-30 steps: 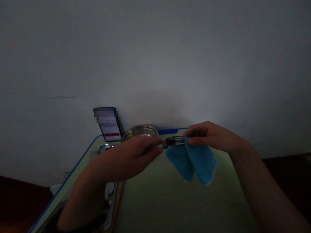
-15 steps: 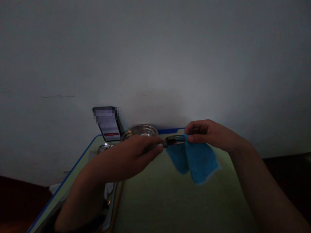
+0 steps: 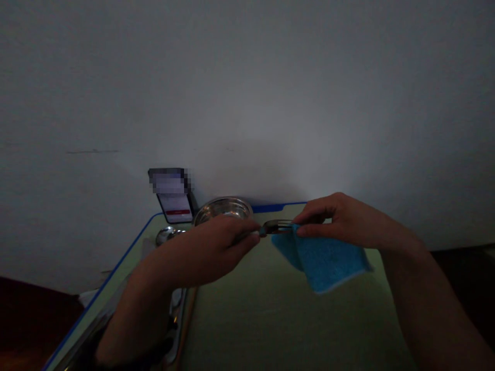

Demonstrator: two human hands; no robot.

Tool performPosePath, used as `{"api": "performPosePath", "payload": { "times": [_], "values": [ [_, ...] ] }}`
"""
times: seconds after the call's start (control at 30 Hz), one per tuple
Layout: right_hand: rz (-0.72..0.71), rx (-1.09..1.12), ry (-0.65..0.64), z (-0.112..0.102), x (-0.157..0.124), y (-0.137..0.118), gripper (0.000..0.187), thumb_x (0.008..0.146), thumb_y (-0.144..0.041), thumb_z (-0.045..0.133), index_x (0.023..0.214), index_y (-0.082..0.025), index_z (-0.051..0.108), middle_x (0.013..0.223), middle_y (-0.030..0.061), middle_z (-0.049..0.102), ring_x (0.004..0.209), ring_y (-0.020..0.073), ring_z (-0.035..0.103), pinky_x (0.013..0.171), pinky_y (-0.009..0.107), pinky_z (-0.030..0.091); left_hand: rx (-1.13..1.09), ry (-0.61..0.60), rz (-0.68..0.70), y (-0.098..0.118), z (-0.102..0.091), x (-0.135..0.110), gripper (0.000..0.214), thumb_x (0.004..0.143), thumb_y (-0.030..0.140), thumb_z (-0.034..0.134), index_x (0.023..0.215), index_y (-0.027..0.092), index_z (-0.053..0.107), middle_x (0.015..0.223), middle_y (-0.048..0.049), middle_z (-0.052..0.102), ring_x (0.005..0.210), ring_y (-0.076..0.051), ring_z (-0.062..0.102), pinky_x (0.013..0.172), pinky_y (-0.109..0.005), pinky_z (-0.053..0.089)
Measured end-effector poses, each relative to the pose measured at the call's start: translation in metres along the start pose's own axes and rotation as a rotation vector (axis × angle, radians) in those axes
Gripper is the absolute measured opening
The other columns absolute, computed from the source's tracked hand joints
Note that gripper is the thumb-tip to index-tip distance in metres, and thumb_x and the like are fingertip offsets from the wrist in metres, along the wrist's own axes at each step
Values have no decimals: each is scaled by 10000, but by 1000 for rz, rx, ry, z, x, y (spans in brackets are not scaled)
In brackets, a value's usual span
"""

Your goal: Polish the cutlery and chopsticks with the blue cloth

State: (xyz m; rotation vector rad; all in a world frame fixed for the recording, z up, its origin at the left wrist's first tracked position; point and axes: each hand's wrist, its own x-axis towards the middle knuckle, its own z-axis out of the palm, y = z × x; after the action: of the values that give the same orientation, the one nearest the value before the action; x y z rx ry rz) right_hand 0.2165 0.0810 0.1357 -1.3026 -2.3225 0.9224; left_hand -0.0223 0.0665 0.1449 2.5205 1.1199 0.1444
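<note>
My left hand (image 3: 226, 245) is closed around the handle of a metal fork (image 3: 275, 225), held level above the table with its tines towards the right. At the tine end, my right hand (image 3: 328, 219) pinches a blue cloth (image 3: 328, 263) between thumb and fingers. The cloth meets the tine tips and hides them, while its folds hang down below my fingers. Most of the fork's handle is covered by my left hand.
Behind my left hand stands a shiny metal bowl (image 3: 224, 206). A phone (image 3: 176, 198) leans on the wall (image 3: 247, 93). A metal spoon (image 3: 165, 234) and a tray (image 3: 176, 330) lie at the left of the green table (image 3: 286, 324), partly hidden by my left arm.
My right hand has shifted slightly right with the cloth, whose hanging part swings right. More of the fork's tines show. My left hand stays nearly in place.
</note>
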Motion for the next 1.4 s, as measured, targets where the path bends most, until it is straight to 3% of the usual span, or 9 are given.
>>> {"api": "performPosePath", "payload": {
  "times": [0.2,0.4,0.57,0.93,1.2,1.4],
  "values": [
    [-1,-128,-28,3,-2,-9,176,735,-348,593,846,-255,693,806,-10,683,692,138,600,600,249,430,18,-60,-8,4,2,1,314,908,335,301,856,186,573,707,0,576,632,-131,533,571,-256,375],
    [57,-35,15,8,1,-11,350,693,-358,639,1017,-225,629,814,9,679,713,140,614,624,240,460,10,-61,-8,5,3,1,314,902,327,303,820,174,564,689,3,574,600,-119,522,551,-250,363],
    [17,-112,8,11,3,-14,209,724,-321,605,893,-220,676,781,12,680,684,132,602,604,236,439,25,-64,-7,3,2,1,299,904,315,306,858,176,566,701,3,578,617,-121,521,571,-251,368],
    [60,-95,-38,5,2,-9,234,699,-368,615,870,-224,684,756,8,672,656,135,588,562,238,415,7,-66,-26,3,3,0,321,904,335,306,803,186,572,673,8,572,591,-122,518,558,-255,365],
    [0,-188,5,19,7,-14,166,714,-298,584,798,-193,681,662,3,648,571,104,555,503,214,371,42,-102,-52,5,2,-2,316,902,310,301,810,186,577,716,-8,602,621,-136,543,573,-257,385],
    [-92,-148,65,20,10,-12,168,739,-299,572,847,-193,646,789,15,631,686,119,560,605,238,408,1,-57,-46,1,-1,-4,300,893,321,323,881,197,597,754,-8,608,659,-140,556,592,-254,376]
  ]
}}
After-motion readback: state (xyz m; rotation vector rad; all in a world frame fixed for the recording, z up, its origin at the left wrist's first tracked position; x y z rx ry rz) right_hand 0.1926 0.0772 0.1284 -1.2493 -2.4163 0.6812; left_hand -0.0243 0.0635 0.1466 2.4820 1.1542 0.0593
